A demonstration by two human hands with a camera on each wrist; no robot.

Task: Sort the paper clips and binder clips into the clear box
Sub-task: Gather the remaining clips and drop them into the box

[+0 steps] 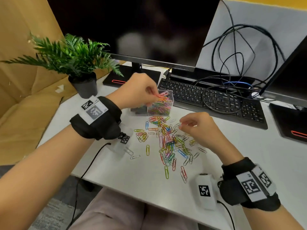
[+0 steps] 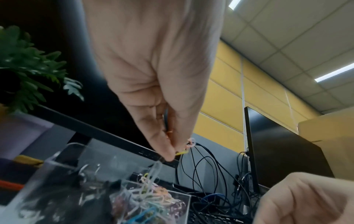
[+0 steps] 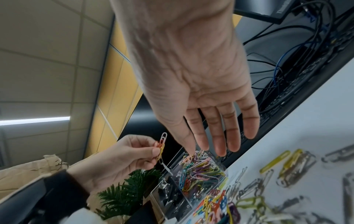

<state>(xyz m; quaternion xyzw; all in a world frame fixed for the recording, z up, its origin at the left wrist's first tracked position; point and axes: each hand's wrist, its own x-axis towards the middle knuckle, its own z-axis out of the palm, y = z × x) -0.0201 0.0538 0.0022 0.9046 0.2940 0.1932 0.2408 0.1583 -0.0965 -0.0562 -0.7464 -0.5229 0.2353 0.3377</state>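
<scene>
A clear box (image 1: pixel 171 93) stands on the white table (image 1: pixel 249 163) in front of the keyboard. Its right compartment holds coloured paper clips (image 1: pixel 160 106), its left one black binder clips (image 1: pixel 137 110). My left hand (image 1: pixel 155 95) pinches a small bunch of coloured clips (image 1: pixel 162 95) just above the right compartment; the right wrist view shows that bunch of clips (image 3: pixel 161 145) upright between thumb and fingers. A loose pile of paper clips (image 1: pixel 167 141) lies in front of the box. My right hand (image 1: pixel 181 124) hovers over the pile's right side, its fingers (image 3: pixel 231 136) straight and empty.
A black keyboard (image 1: pixel 212 98) with tangled cables (image 1: pixel 240 52) lies behind the box. A potted plant (image 1: pixel 83 67) stands at the back left, and a dark monitor (image 1: pixel 132 27) behind it. A white tagged block (image 1: pixel 205 190) sits near the table's front edge.
</scene>
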